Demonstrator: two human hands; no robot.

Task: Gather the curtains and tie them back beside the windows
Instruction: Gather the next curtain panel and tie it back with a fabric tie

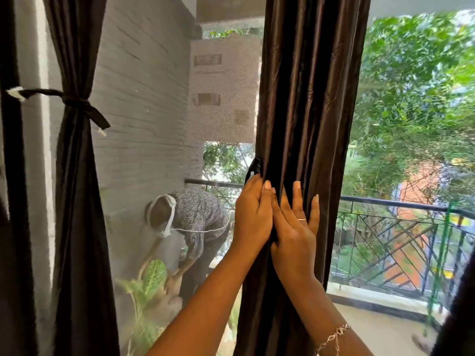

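Clasping centre curtain (pixel 308 98): left hand (pixel 253 214) grip clamped on it, right hand (pixel 295 227) flat, unclenched; second curtain (pixel 77 188) tied.

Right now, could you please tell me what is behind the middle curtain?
A black object peeks out at its left edge, above the left hand. The balcony railing shows either side; its stretch behind the curtain is covered.

The curtain (pixel 308 98) runs off the frame's top and bottom. At its left edge, mid-frame, only a sliver of the clip (pixel 255 166) shows. The rest sits behind the folds and my left hand (pixel 253 217), whose fingers (pixel 253 179) vanish round the cloth. Lower centre, the person (pixel 195 214) outside is blurred. The dark strip (pixel 460 304) at lower right, cut off, may be another curtain.
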